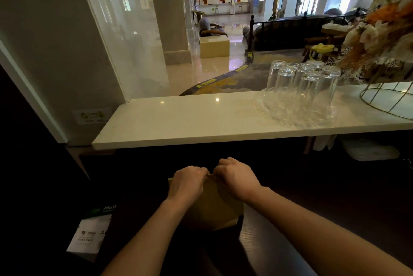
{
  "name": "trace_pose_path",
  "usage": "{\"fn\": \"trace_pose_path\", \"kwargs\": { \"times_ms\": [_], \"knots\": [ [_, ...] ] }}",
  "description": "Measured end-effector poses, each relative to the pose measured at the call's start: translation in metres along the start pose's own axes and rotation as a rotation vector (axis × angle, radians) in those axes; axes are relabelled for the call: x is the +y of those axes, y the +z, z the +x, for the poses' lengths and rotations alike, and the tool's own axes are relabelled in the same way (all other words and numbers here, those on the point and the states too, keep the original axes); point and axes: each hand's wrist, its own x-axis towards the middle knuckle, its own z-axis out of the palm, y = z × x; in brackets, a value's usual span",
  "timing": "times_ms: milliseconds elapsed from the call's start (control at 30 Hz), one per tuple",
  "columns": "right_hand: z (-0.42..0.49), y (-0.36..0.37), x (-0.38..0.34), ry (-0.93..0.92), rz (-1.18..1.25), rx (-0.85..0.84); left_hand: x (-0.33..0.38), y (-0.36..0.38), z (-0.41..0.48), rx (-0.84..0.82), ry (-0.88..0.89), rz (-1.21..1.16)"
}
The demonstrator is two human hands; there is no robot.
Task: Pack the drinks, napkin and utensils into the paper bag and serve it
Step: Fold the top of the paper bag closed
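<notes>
A long white tabletop [201, 119] runs across a big shiny hall with tall pillars and a dark sofa far off. On its right side sit upside-down glasses [304, 83] on a clear glass tray [297, 117], next to dried flowers [384, 36] in a gold wire stand [388, 101]. Below, in the dark, stands a brown paper bag [214, 204]. The left hand [186, 183] and right hand [237, 178] are curled into fists side by side, fingers pinching the bag's top edge.
</notes>
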Motion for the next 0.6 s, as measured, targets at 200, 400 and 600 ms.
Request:
{"fn": "trace_pose_path", "kwargs": {
  "times_ms": [200,400,600],
  "knots": [
    [0.011,-0.002,-0.005,-0.047,-0.043,-0.073,-0.002,0.0,-0.002,-0.006,0.024,0.032],
    [0.008,-0.003,-0.007,0.001,-0.049,-0.067,-0.034,-0.005,-0.009,-0.048,-0.029,0.014],
    [0.024,-0.004,-0.035,-0.089,-0.035,-0.083,-0.033,-0.005,-0.009,-0.045,-0.001,-0.006]
  ]
}}
